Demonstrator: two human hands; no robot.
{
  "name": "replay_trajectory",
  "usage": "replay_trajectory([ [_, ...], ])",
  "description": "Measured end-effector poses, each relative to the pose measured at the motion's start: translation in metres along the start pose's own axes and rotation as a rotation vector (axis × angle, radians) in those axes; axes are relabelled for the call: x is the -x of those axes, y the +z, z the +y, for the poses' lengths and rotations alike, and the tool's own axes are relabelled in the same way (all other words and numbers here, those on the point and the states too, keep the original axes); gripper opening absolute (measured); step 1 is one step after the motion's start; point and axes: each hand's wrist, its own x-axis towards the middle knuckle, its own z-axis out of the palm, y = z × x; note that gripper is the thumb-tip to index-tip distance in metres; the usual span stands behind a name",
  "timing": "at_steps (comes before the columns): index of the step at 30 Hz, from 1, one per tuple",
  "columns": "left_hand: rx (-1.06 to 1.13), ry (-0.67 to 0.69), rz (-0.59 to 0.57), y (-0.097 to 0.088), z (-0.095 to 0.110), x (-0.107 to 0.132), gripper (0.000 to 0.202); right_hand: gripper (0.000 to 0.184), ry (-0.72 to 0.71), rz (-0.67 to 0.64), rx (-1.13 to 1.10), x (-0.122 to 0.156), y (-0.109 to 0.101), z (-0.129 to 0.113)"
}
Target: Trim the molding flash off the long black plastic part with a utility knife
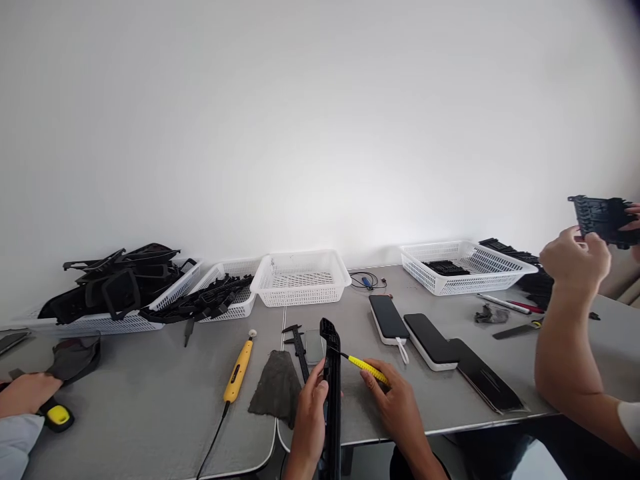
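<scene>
My left hand (310,420) is wrapped round a long black plastic part (333,393), which stands nearly upright at the table's front edge. In my right hand (397,400) is a slim yellow-handled tool (370,368), pinched between thumb and fingers. Its thin dark tip points left and meets the part near its curved upper end; whether it cuts or only touches, I cannot tell. Just left of the part lie a black caliper (299,350) and a dark grey cloth (277,388). A small glassy plate (315,347) is partly behind the part.
White baskets stand along the wall: one heaped with black parts (125,283), a bare one (303,293), another (483,280) at right. A yellow corded tool (239,370) lies left; phones (431,340) lie right. Co-workers' hands show at far left (30,393) and right (575,263).
</scene>
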Motion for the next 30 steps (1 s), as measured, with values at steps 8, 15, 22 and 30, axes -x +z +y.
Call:
replay_trajectory([
  [8, -0.059, 0.051, 0.003, 0.0, -0.002, -0.002, 0.073, 0.053, 0.028, 0.059, 0.02, -0.001, -0.003, 0.001],
  [15, 0.019, 0.057, 0.112, 0.001, -0.012, -0.006, 0.075, 0.05, -0.014, -0.068, 0.004, 0.007, -0.009, -0.012],
  [22, -0.06, 0.06, 0.137, 0.002, -0.009, -0.004, 0.074, 0.049, -0.041, -0.135, 0.015, 0.008, -0.009, -0.02],
  [30, -0.053, 0.061, 0.158, 0.003, -0.008, -0.004, 0.073, 0.05, -0.013, -0.067, 0.038, 0.01, -0.007, -0.017],
])
